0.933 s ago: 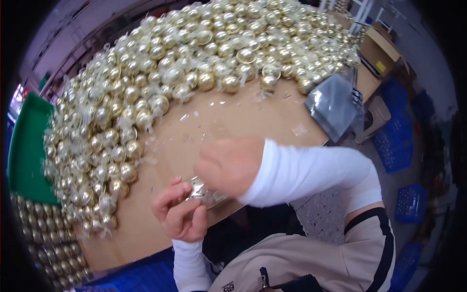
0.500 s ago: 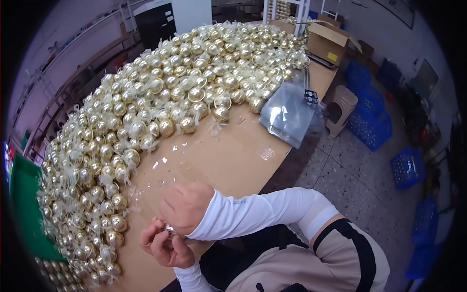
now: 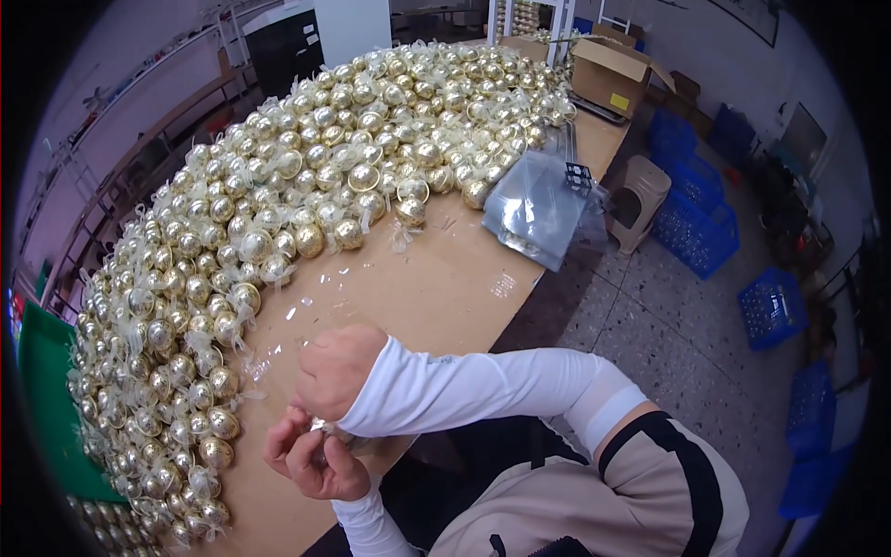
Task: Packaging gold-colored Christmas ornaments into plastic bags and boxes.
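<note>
Over the near edge of the table my two hands are close together. My left hand (image 3: 316,461) is palm up, with its fingers curled round a small shiny silvery thing (image 3: 320,428), mostly covered, so its kind does not show. Bent over it from above is my right hand (image 3: 340,373), with its back to the view; the fingers are closed and largely hidden, and what they grip cannot be made out. Left of and beyond the hands lies a big heap of gold balls (image 3: 364,178), many with pale sheer ribbons.
Small shiny scraps (image 3: 307,302) lie on the brown table (image 3: 399,297). A stack of clear plastic bags (image 3: 536,209) sits by its right edge, with an open cardboard box (image 3: 608,76) behind. A stool (image 3: 640,200) and blue crates (image 3: 696,227) stand on the floor; a green tray (image 3: 46,399) is at left.
My right hand has risen a little relative to my left, and more of the silvery thing shows between them. The whole view has shifted slightly.
</note>
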Tool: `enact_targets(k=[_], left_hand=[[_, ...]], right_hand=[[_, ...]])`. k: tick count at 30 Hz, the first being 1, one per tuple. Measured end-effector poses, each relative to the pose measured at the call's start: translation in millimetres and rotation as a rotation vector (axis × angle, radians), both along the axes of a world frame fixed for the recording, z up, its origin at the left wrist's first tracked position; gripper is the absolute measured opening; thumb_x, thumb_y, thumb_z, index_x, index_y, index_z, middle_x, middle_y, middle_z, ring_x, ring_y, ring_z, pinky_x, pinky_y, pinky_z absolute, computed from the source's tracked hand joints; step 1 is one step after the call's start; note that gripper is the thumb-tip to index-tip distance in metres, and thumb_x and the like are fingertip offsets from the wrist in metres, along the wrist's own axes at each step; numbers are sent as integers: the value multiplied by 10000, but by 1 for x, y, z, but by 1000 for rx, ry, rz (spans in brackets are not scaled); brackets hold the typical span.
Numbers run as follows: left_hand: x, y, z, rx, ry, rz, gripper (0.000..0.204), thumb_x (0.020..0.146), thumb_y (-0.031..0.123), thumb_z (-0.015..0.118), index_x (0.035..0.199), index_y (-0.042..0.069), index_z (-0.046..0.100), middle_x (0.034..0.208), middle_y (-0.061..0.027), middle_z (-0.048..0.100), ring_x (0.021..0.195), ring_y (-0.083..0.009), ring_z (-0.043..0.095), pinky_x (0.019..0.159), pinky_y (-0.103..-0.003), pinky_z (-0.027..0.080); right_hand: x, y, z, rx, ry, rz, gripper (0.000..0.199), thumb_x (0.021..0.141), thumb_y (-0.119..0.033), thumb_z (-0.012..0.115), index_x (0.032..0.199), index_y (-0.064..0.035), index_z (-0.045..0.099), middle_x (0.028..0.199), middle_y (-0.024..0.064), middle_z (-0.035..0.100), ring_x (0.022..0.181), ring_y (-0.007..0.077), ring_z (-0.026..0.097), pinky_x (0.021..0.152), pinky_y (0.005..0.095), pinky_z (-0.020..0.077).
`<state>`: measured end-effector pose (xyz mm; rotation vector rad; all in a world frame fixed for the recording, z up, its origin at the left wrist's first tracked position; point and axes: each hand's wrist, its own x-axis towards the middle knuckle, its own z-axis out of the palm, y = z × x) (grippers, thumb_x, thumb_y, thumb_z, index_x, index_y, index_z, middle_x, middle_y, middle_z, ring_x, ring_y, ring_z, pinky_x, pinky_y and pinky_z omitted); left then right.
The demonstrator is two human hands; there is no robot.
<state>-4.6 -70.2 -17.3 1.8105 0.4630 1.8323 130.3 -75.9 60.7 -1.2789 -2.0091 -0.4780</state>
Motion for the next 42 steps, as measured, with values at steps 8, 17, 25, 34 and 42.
enact_targets(k=[8,17,25,34,42], left_hand=[[-2,3,30,-300,36,-161,293,722,-19,578,1010,15,536,1169,-154,426,1073,-252,485,941,-368,399],[-19,39,81,-791,515,-223,195,825,176,629,865,-14,641,810,-12,567,680,-70,498,578,-221,387],[-2,40,58,-808,225,-248,101,757,98,628,719,7,649,636,3,568,606,-62,519,532,-222,412],[-16,0,38,-376,-90,195,672,717,352,723,1239,54,422,1190,-170,442,1025,-237,478,854,-361,396],[-111,-73,34,-195,686,1104,921,544,365,754,1346,139,362,1353,-281,250,1196,-445,333,919,-525,311]], right_hand=[[45,-4,10,-122,46,320,163,674,-202,641,717,-72,553,730,67,509,710,242,531,588,353,436],[48,36,41,-1233,519,199,283,780,-289,650,804,-7,652,640,14,583,630,83,523,567,248,417],[72,38,15,-1224,793,401,322,736,-174,644,1008,-4,607,912,71,619,850,145,556,739,265,434],[90,6,-47,-1049,882,406,716,650,-63,677,1299,-8,380,1201,115,522,1103,244,519,937,362,422],[-78,21,-40,-1260,1011,951,725,746,-97,683,1353,-41,290,1263,129,453,1096,255,509,896,364,449]])
